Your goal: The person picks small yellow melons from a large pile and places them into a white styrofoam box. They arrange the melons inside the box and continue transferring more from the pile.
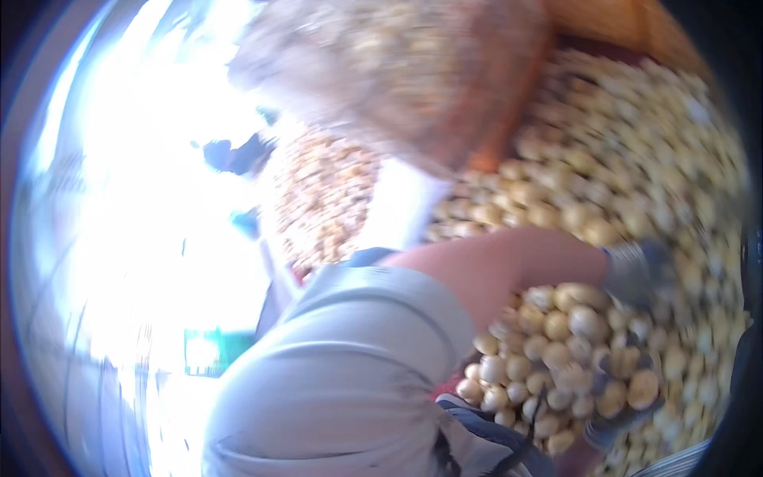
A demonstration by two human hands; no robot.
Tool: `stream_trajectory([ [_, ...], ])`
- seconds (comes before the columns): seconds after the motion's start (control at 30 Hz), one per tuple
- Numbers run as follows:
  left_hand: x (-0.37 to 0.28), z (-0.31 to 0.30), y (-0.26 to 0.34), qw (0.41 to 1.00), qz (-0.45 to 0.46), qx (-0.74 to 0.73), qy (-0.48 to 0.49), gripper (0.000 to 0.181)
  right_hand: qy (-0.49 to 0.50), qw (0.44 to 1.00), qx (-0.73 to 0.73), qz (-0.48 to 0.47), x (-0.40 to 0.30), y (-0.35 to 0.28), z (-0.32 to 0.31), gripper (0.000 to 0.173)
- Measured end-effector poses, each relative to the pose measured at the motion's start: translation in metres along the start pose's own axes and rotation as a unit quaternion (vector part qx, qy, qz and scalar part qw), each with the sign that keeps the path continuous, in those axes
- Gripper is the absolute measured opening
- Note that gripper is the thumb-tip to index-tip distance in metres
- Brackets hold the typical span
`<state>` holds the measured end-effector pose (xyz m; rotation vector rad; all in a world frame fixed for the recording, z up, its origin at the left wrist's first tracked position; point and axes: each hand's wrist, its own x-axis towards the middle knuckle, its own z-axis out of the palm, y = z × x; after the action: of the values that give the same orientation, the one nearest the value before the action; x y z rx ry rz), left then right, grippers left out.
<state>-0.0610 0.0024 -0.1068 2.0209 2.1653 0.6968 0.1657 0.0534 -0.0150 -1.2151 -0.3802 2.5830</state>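
My left arm, in a pale grey short sleeve, reaches across to the right. At its end my gloved left hand [641, 271] is blurred against a large heap of round yellowish potatoes [572, 217]. Lower down, my gloved right hand [629, 414] lies among nearer potatoes [518, 364]. Grey glove patches show around a few potatoes [642, 389] there, but the fingers are partly hidden. Whether either hand grips anything is unclear.
A translucent bag [381, 59] of potatoes with an orange side [506, 113] stands beyond my arm. Another heap of small, tan produce [328, 197] lies left of it. A green object [217, 352] shows in the glare at left. Orange material [602, 24] edges the heap's far side.
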Motion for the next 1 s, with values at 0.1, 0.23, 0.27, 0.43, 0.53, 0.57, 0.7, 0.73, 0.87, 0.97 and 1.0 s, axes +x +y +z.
stream_trajectory([
  [0.1, -0.009, 0.056, 0.0, 0.996, -0.022, 0.051, 0.064, 0.068, -0.091, 0.994, -0.057, 0.017, 0.02, 0.01, -0.006, 0.067],
  [0.23, -0.033, 0.042, 0.013, 0.993, -0.077, 0.006, 0.085, 0.062, -0.171, 0.978, -0.081, 0.087, 0.032, 0.018, -0.02, 0.071],
  [0.27, -0.039, 0.041, 0.016, 0.994, -0.072, 0.07, 0.049, 0.06, -0.182, 0.974, -0.084, 0.105, 0.033, 0.021, -0.024, 0.072],
  [0.43, -0.01, -0.025, 0.039, 0.979, -0.163, -0.116, -0.04, 0.05, -0.22, 0.967, -0.081, 0.1, 0.038, 0.011, -0.048, 0.077],
  [0.53, -0.015, -0.025, 0.037, 0.982, -0.166, -0.081, -0.03, 0.048, -0.237, 0.964, -0.078, 0.094, 0.036, 0.013, -0.061, 0.081],
  [0.57, -0.014, -0.026, 0.037, 0.984, -0.162, -0.073, -0.023, 0.049, -0.237, 0.965, -0.076, 0.086, 0.037, 0.012, -0.065, 0.082],
  [0.7, -0.033, 0.004, 0.004, 0.993, -0.102, -0.024, -0.049, 0.053, -0.239, 0.967, -0.071, 0.051, 0.036, 0.009, -0.084, 0.086],
  [0.73, -0.014, -0.009, 0.01, 0.995, -0.053, 0.057, -0.068, 0.054, -0.24, 0.968, -0.062, 0.035, 0.032, 0.004, -0.087, 0.087],
  [0.87, 0.008, -0.058, 0.004, 0.984, -0.001, 0.161, -0.079, 0.044, -0.31, 0.95, -0.011, 0.029, 0.027, 0.017, -0.09, 0.092],
  [0.97, 0.013, -0.049, -0.035, 0.996, -0.021, 0.087, -0.031, 0.028, -0.373, 0.927, -0.001, 0.039, 0.025, 0.015, -0.056, 0.084],
  [1.0, 0.019, -0.058, -0.035, 0.995, -0.012, 0.098, 0.009, 0.025, -0.391, 0.919, -0.017, 0.051, 0.018, 0.004, -0.041, 0.076],
])
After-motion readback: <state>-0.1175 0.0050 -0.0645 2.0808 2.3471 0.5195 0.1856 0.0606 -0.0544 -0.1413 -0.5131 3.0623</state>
